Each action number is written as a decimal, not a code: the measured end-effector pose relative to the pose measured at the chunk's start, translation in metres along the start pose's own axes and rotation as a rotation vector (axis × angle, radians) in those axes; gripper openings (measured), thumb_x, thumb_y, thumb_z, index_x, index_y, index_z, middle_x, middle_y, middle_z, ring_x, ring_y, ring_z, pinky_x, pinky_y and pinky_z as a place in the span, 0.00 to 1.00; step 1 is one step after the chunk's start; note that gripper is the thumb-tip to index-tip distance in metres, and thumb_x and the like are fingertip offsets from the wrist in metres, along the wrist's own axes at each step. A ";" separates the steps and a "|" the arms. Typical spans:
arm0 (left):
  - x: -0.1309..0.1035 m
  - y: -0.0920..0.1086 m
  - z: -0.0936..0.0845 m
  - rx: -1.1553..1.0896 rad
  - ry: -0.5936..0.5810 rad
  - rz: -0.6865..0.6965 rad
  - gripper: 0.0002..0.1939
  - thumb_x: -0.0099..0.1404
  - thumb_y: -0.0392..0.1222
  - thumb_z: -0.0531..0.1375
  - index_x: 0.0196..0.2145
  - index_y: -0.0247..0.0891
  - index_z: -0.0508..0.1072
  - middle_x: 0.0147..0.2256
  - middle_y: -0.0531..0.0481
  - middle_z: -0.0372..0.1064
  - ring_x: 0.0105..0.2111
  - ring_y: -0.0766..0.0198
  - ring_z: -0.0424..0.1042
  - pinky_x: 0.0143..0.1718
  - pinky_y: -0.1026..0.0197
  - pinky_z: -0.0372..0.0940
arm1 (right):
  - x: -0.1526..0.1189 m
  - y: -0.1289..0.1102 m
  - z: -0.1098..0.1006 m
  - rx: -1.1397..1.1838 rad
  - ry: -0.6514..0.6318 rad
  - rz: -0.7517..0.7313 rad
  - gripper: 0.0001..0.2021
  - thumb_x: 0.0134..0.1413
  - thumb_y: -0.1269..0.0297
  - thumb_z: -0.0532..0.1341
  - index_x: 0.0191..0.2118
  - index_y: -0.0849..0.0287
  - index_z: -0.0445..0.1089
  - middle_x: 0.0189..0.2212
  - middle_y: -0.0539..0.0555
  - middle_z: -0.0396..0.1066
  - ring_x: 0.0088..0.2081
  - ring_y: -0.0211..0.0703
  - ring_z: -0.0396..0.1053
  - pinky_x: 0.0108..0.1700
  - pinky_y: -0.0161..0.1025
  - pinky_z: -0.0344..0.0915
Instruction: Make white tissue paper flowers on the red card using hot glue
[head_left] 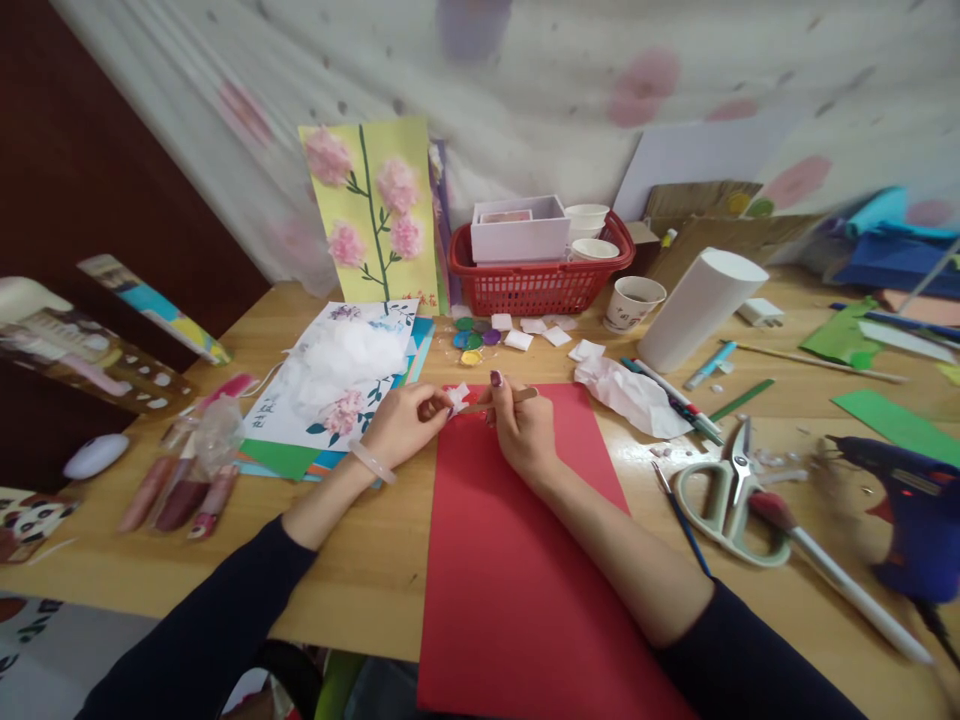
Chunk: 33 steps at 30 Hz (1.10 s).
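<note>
My left hand (405, 425), with a pale bracelet at the wrist, pinches a small white piece of tissue paper (457, 399) over the far edge of a sheet of red paper (517, 580). Closed around a thin, flat wooden stick (474, 408), my right hand (525, 435) is just to the right of it. The stick's left tip reaches the white piece; whether it presses on it cannot be made out. Beyond the hands lie several white squares (518, 341) and small dabs of coloured paint (472, 357). Crumpled white tissue (630, 396) lies to the right.
On the right are scissors (731, 490), a blue glue gun (919, 505), pens and a white roll (701, 310). A red basket (525, 290) and a paper cup (634, 303) stand behind. White cotton (345, 360) and a yellow flower picture (373, 210) are at left.
</note>
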<state>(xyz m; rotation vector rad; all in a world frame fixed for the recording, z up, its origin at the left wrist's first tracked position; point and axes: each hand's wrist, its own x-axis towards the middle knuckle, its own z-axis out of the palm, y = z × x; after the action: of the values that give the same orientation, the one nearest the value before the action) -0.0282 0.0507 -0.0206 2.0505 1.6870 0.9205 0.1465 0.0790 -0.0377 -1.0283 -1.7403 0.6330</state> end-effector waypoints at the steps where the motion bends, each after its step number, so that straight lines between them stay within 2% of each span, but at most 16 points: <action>1: 0.000 0.001 0.000 0.001 -0.006 -0.003 0.05 0.58 0.37 0.57 0.30 0.38 0.74 0.27 0.52 0.71 0.23 0.66 0.65 0.28 0.63 0.62 | 0.000 0.000 0.000 -0.006 -0.008 -0.006 0.30 0.67 0.47 0.42 0.23 0.58 0.70 0.15 0.51 0.67 0.19 0.37 0.65 0.26 0.33 0.57; 6: -0.004 0.002 -0.008 0.024 -0.034 -0.027 0.05 0.57 0.40 0.58 0.32 0.39 0.72 0.30 0.51 0.70 0.28 0.63 0.68 0.33 0.60 0.64 | -0.001 0.001 0.001 -0.029 -0.033 -0.031 0.29 0.67 0.47 0.43 0.27 0.57 0.71 0.17 0.50 0.68 0.20 0.37 0.65 0.27 0.32 0.57; 8: -0.006 0.001 -0.012 0.070 -0.061 -0.034 0.12 0.54 0.45 0.63 0.36 0.39 0.72 0.33 0.50 0.70 0.33 0.59 0.69 0.36 0.58 0.64 | -0.001 0.001 0.001 -0.036 -0.041 -0.043 0.29 0.67 0.47 0.43 0.26 0.57 0.71 0.17 0.51 0.68 0.20 0.37 0.65 0.26 0.32 0.56; 12: -0.009 0.000 -0.014 0.261 -0.131 -0.072 0.33 0.47 0.54 0.70 0.49 0.40 0.72 0.41 0.45 0.67 0.45 0.48 0.66 0.47 0.49 0.61 | 0.000 0.000 0.002 -0.047 -0.063 -0.065 0.28 0.67 0.47 0.42 0.26 0.57 0.69 0.17 0.51 0.67 0.20 0.37 0.64 0.26 0.32 0.56; 15: -0.009 0.001 -0.011 0.381 -0.180 -0.102 0.38 0.49 0.57 0.69 0.57 0.45 0.68 0.45 0.44 0.63 0.49 0.45 0.62 0.50 0.46 0.57 | -0.001 -0.001 0.002 -0.078 -0.070 -0.099 0.26 0.68 0.50 0.43 0.26 0.56 0.66 0.17 0.50 0.66 0.19 0.37 0.63 0.25 0.32 0.54; 20: -0.010 0.000 -0.008 0.463 -0.219 -0.121 0.39 0.51 0.59 0.67 0.59 0.46 0.66 0.46 0.44 0.61 0.48 0.45 0.61 0.49 0.47 0.56 | -0.003 -0.002 0.004 -0.175 -0.100 -0.227 0.23 0.69 0.54 0.42 0.28 0.57 0.66 0.18 0.51 0.67 0.20 0.37 0.62 0.25 0.32 0.52; 23: -0.010 -0.001 -0.008 0.453 -0.213 -0.115 0.38 0.51 0.60 0.67 0.58 0.48 0.67 0.45 0.45 0.61 0.47 0.46 0.61 0.48 0.49 0.56 | -0.003 -0.002 0.006 -0.212 -0.115 -0.236 0.24 0.69 0.54 0.41 0.28 0.57 0.66 0.19 0.52 0.68 0.21 0.38 0.62 0.26 0.32 0.52; 28: -0.010 -0.001 -0.009 0.443 -0.205 -0.114 0.38 0.51 0.61 0.67 0.58 0.49 0.67 0.45 0.45 0.61 0.46 0.47 0.60 0.47 0.49 0.56 | -0.003 -0.002 0.006 -0.119 -0.108 -0.149 0.23 0.68 0.53 0.43 0.28 0.56 0.67 0.19 0.52 0.70 0.21 0.38 0.65 0.26 0.32 0.55; 33: -0.011 -0.003 -0.007 0.422 -0.194 -0.113 0.39 0.50 0.62 0.66 0.58 0.50 0.67 0.45 0.45 0.61 0.46 0.46 0.60 0.48 0.48 0.56 | -0.006 -0.002 0.003 0.024 0.030 0.013 0.25 0.67 0.49 0.45 0.25 0.55 0.67 0.16 0.50 0.67 0.19 0.38 0.65 0.25 0.33 0.58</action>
<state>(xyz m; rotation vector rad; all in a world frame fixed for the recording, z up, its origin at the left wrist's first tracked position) -0.0362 0.0403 -0.0200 2.1822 1.9895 0.3332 0.1438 0.0733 -0.0403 -1.0288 -1.6976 0.6425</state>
